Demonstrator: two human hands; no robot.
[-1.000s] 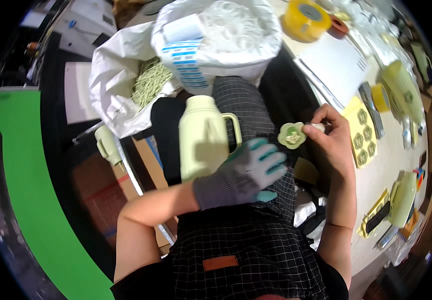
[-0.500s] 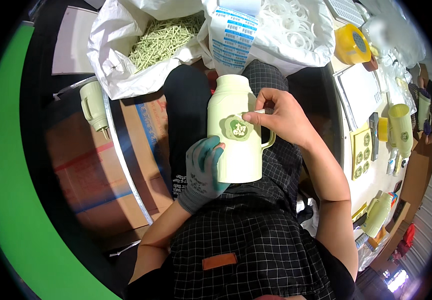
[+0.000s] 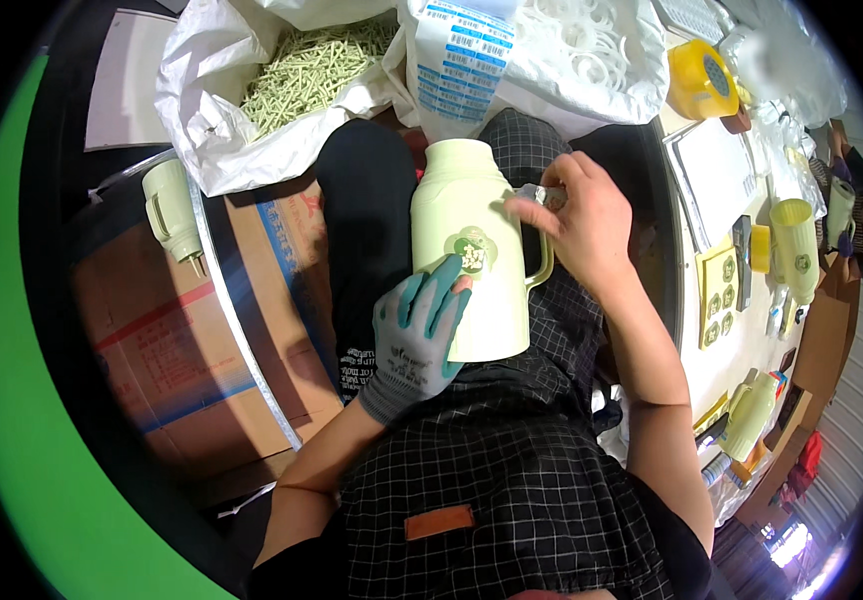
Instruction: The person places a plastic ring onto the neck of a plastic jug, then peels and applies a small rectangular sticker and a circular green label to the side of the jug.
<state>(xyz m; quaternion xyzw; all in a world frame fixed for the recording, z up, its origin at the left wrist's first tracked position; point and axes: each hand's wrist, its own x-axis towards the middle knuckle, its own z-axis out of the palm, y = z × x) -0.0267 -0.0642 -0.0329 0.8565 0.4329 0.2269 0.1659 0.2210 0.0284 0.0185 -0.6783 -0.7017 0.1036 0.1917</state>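
While the left hand (image 3: 414, 328) lies flat-fingered by the sticker (image 3: 474, 250) on the lap-held jug (image 3: 492, 320), press centre-outward to avoid bubbles; right hand (image 3: 592, 215), near the handle (image 3: 549, 262), maybe pinches a clear scrap (image 3: 532, 192).

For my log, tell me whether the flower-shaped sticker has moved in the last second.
Yes: leftward, farther from the worktable. The sticker has gone from the right hand onto the front of the flask.
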